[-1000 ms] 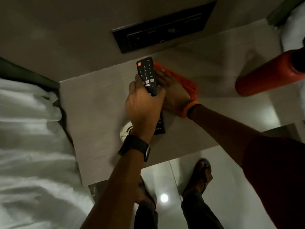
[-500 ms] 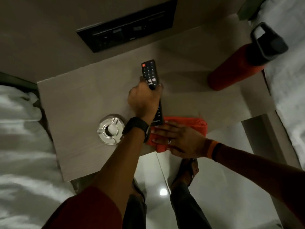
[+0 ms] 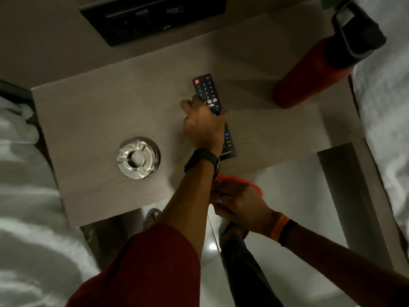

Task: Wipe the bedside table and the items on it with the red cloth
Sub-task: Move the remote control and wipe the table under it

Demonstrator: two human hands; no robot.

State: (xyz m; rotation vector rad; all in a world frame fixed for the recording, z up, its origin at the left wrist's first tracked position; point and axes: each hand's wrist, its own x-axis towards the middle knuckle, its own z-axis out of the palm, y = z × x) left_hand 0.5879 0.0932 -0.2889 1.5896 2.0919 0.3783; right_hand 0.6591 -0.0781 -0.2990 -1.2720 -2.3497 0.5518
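Note:
The grey bedside table (image 3: 93, 111) fills the middle of the view. My left hand (image 3: 204, 125) grips a black remote (image 3: 207, 91) over the table's centre, its button end pointing away from me. My right hand (image 3: 238, 201) lies flat on the red cloth (image 3: 243, 181) at the table's near edge, partly past it and over the floor. Most of the cloth is hidden under that hand. A glass ashtray (image 3: 138, 158) sits on the table's left part. A red bottle (image 3: 309, 76) with a black lid stands at the far right corner.
A black switch panel (image 3: 155, 16) is on the wall behind the table. White bedding (image 3: 24, 196) lies close on the left and more white bedding (image 3: 385, 129) on the right. Below the table edge are glossy floor tiles (image 3: 287, 196) and my sandalled feet.
My right hand has drawn the red cloth from the table's far side, behind the remote, toward me to the near edge. My left hand still holds the remote.

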